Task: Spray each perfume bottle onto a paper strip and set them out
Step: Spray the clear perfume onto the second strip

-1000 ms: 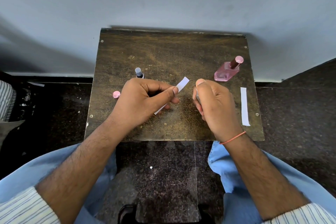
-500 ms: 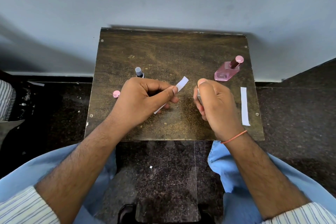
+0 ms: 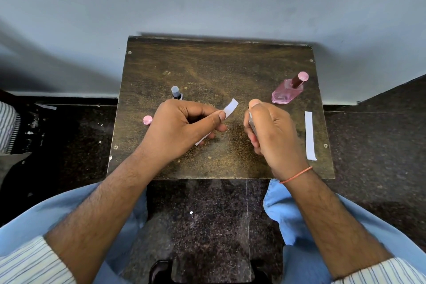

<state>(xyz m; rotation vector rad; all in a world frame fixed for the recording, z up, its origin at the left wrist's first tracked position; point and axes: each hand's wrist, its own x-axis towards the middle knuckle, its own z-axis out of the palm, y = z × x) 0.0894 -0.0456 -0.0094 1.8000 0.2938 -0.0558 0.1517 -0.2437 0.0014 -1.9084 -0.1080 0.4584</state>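
We pinch paper strip (image 3: pixel 230 108) in left hand (image 3: pixel 182 129), tip angled toward small bottle (image 3: pixel 252 122) gripped in right hand (image 3: pixel 274 134), forefinger on top, likely ready for spraying.

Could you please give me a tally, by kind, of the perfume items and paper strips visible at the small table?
Perfume bottles: 3 — pink bottle, dark-capped bottle behind the left hand, slim bottle in the right hand's grip
Paper strips: 2 — held strip, strip lying at right
Loose pink cap: 1
Total: 6
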